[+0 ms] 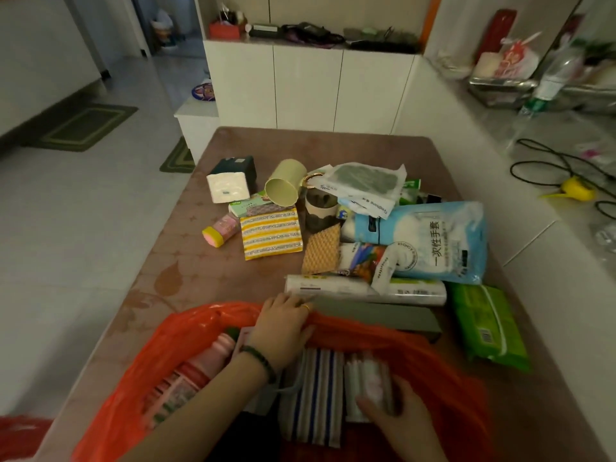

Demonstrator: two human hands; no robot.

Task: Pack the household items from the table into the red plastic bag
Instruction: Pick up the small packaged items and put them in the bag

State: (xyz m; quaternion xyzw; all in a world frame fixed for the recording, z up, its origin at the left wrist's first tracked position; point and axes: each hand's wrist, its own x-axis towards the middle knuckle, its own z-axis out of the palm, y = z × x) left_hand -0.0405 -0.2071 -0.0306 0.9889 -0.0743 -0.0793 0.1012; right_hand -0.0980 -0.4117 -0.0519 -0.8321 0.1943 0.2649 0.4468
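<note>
The red plastic bag point(433, 368) lies open at the table's near edge. Inside it are a pink bottle point(200, 368), a striped cloth point(316, 398) and a pale packet point(366, 378). My left hand point(283, 325) grips the bag's far rim next to a grey box point(376, 316). My right hand point(400, 425) is inside the bag, its fingers round the pale packet. Farther back on the table lie a white roll point(336, 285), a blue glove pack point(430, 241), green wipes point(490, 328), a yellow striped cloth point(271, 233), a sponge point(321, 250) and a green cup point(285, 186).
The brown table point(173, 278) also holds a pink eraser-like block point(216, 233), a white switch plate point(228, 188) and a dark box point(236, 166). White cabinets point(306, 88) stand behind. A counter point(550, 181) with cables and a yellow object runs along the right.
</note>
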